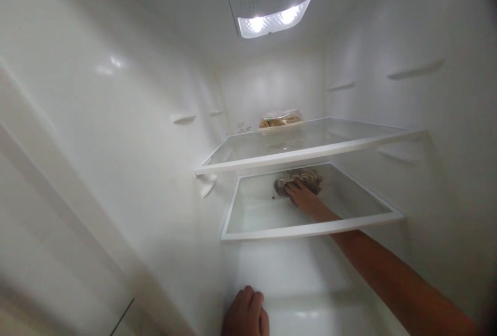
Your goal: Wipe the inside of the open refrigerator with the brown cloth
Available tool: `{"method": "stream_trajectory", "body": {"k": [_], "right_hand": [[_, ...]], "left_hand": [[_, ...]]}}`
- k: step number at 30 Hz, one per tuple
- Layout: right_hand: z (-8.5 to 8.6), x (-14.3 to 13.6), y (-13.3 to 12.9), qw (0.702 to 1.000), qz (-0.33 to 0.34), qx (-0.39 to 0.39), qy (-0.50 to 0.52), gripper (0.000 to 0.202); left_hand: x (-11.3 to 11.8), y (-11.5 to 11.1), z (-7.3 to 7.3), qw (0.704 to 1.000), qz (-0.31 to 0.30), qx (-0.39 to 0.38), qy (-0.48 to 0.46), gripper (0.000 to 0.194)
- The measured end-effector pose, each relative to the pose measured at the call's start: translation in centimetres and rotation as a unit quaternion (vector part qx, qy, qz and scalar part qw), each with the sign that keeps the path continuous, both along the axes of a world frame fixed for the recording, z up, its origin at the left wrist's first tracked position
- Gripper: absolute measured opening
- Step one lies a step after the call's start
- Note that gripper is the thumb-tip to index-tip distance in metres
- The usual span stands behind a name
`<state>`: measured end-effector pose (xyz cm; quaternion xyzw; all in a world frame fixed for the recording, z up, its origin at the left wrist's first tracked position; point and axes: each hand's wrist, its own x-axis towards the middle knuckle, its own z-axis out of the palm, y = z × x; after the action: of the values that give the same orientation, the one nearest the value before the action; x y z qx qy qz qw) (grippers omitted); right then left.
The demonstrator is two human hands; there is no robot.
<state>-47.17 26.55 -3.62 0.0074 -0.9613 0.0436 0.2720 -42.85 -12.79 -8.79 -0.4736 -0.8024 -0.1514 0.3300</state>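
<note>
My right hand [301,194] reaches deep into a fridge, its fingers pressed onto a crumpled, shaggy brown-and-beige cloth [310,176] near the back wall. The white front rim of the lower glass shelf [272,233] crosses in front of my right forearm, so hand and cloth show through the glass, below it. A small dark spot [273,198] lies just left of the cloth. At the bottom of the view my left hand [248,312] is closed with its fingers curled, low in the fridge; whatever it grips, if anything, is hidden.
On the upper glass shelf [295,157] a wrapped tray of brownish food [280,120] sits at the back. A lit lamp panel [272,15] is on the ceiling. Moulded shelf supports [183,118] stick out from both side walls.
</note>
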Motion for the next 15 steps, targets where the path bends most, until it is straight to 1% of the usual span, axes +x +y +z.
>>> {"method": "stream_trajectory", "body": {"k": [3,5,6,8,11,13,15], "right_hand": [[-0.2,4.7,3.3,0.992,-0.077,-0.078,0.06,0.05],[-0.3,6.8,4.5,0.979,-0.118,-0.13,0.098,0.049],[-0.4,7.5,4.6,0.972,-0.133,-0.154,0.115,0.048],[-0.7,8.5,4.3,0.959,-0.151,-0.194,0.142,0.047],[-1.1,9.3,2.7,0.943,-0.167,-0.234,0.166,0.041],[-1.1,10.0,1.7,0.94,-0.179,-0.239,0.163,0.04],[-1.1,11.0,0.8,0.944,-0.195,-0.225,0.146,0.044]], "left_hand": [[-0.2,-0.2,0.5,1.0,-0.016,-0.01,0.019,0.025],[-0.3,-0.2,1.1,0.999,-0.023,-0.024,0.023,0.025],[-0.2,-0.2,1.4,0.999,-0.023,-0.029,0.023,0.025],[0.1,-0.1,2.0,0.999,-0.019,-0.027,0.025,0.025],[0.6,0.1,2.8,0.999,-0.014,-0.02,0.029,0.027],[0.8,0.3,3.2,0.999,-0.009,-0.019,0.034,0.028],[0.9,0.3,3.5,0.999,-0.008,-0.014,0.051,0.028]]}}
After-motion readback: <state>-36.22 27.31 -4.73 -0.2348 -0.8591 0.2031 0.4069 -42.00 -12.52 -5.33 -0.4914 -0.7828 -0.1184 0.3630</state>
